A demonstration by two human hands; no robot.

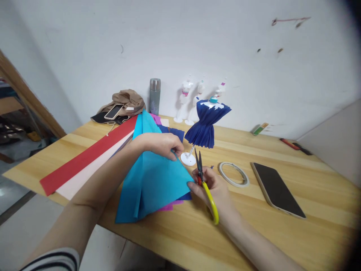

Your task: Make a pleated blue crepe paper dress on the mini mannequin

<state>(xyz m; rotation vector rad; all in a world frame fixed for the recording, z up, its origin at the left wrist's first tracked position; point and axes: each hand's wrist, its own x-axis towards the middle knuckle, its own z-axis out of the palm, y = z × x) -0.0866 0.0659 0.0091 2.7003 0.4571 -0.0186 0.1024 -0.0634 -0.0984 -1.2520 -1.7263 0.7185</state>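
A sheet of turquoise paper point(160, 177), folded along its left side, stands out over the table. My left hand point(166, 143) pinches its upper right edge, fingers closed. Lower down, my right hand point(216, 188) has a pair of scissors point(210, 199) with yellow and red handles, blades pointing up and slightly parted. Its thumb and finger also meet at the sheet's right corner. Just beyond both hands, a small mannequin wears a dark blue pleated dress point(203, 126) and stands on a white round base point(188, 159). Dark blue and purple paper point(169, 206) peeks out beneath the turquoise sheet.
Red paper point(93, 154) and pale pink paper point(81, 178) lie at left. Behind are brown cloth point(128, 99), a phone point(113, 111), a thermos point(155, 99) and white mannequins point(184, 99). A tape roll point(237, 184), dark-screened tablet point(278, 188) and markers point(290, 143) lie right.
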